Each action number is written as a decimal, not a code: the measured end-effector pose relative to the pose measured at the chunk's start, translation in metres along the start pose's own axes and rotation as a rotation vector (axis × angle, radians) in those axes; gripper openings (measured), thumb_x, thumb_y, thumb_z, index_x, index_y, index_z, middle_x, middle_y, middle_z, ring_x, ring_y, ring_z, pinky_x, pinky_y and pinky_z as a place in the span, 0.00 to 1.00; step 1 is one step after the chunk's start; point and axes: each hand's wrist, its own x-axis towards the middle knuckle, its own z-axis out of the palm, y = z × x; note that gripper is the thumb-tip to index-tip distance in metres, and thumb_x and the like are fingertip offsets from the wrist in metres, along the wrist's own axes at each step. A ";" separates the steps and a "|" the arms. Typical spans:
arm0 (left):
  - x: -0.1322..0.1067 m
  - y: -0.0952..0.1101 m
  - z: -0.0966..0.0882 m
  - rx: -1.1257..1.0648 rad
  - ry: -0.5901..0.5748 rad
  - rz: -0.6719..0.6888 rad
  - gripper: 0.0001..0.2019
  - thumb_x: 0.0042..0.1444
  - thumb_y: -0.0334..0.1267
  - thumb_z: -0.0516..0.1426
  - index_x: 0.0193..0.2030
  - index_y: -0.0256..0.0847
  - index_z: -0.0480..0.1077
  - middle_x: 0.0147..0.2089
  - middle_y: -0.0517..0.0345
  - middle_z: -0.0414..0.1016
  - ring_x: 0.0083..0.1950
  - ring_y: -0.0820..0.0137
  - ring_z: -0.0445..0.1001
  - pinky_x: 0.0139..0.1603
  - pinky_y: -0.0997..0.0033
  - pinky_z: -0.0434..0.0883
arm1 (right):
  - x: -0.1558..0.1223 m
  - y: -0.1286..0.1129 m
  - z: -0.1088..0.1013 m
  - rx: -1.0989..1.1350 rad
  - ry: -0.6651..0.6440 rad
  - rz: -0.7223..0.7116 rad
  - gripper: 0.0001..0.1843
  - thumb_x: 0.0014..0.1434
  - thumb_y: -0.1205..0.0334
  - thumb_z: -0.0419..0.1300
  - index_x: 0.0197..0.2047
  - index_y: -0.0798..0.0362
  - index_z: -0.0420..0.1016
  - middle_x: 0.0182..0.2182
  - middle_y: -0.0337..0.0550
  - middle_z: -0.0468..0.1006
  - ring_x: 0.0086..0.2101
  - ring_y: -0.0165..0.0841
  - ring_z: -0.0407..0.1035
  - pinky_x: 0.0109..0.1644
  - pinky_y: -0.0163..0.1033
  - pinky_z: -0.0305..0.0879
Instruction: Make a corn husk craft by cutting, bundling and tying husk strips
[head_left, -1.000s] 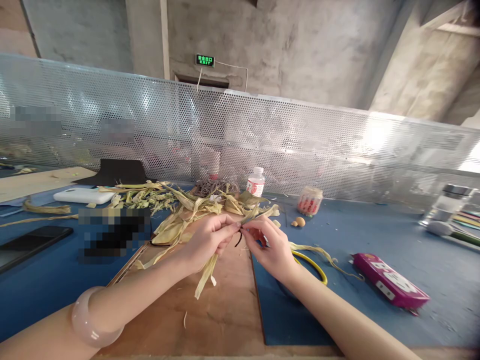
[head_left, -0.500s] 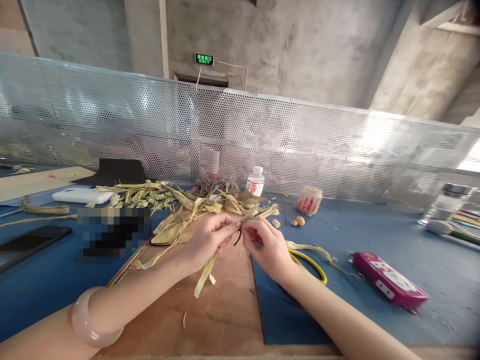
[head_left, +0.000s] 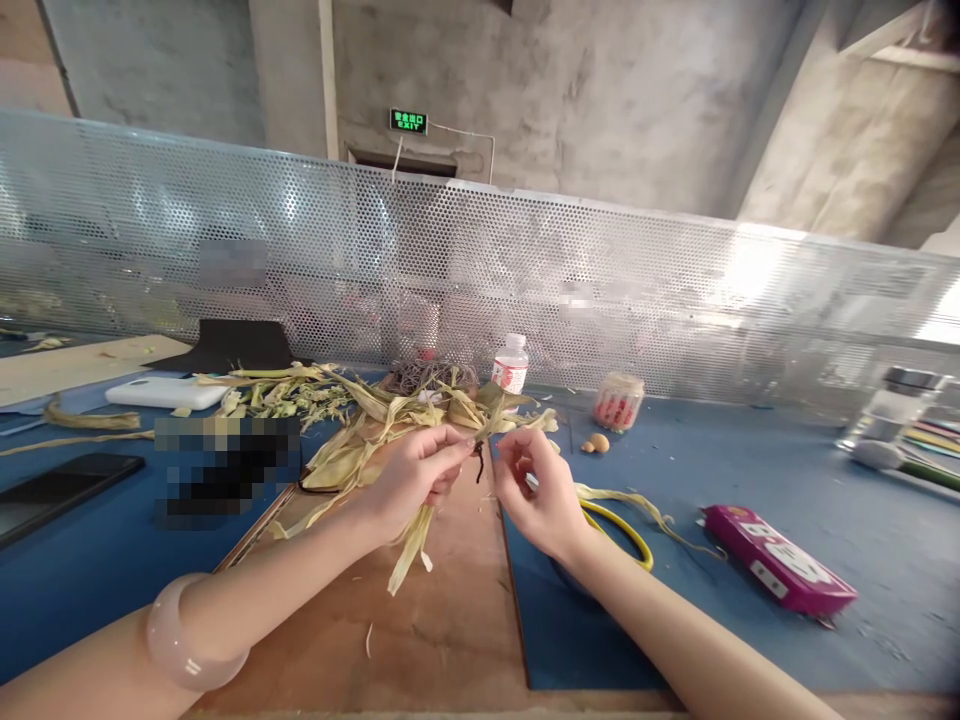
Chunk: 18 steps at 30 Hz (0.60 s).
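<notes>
My left hand [head_left: 424, 475] is closed around a strip of dried corn husk [head_left: 411, 555], whose pale ends hang below the palm. At its fingertips a short black tie [head_left: 480, 462] dangles from the gathered husk. My right hand [head_left: 538, 490] is just to the right, a small gap from the tie, its thumb and fingers curled together in a pinch. Whatever lies between those fingertips is too small or hidden to make out. Behind both hands, a pile of dried corn husks [head_left: 352, 455] spreads over the brown board [head_left: 442, 630].
A yellow cable [head_left: 626, 535] loops beside my right wrist. Further right lies a purple packet [head_left: 780, 565]. At the back stand a white bottle [head_left: 511, 365], a jar with red contents [head_left: 619, 402] and a tangle of wire [head_left: 431, 377]. A phone [head_left: 67, 490] rests at left.
My right hand has drawn slightly right, away from my left fingertips. The black tie now hangs in plain sight between the hands. My left hand has barely moved.
</notes>
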 end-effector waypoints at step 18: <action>0.000 -0.003 0.000 0.004 -0.056 -0.048 0.09 0.55 0.44 0.56 0.35 0.40 0.64 0.20 0.70 0.49 0.20 0.80 0.45 0.19 0.77 0.43 | 0.003 -0.006 0.008 0.291 -0.013 0.243 0.06 0.56 0.59 0.56 0.33 0.52 0.66 0.23 0.34 0.65 0.23 0.26 0.57 0.24 0.31 0.55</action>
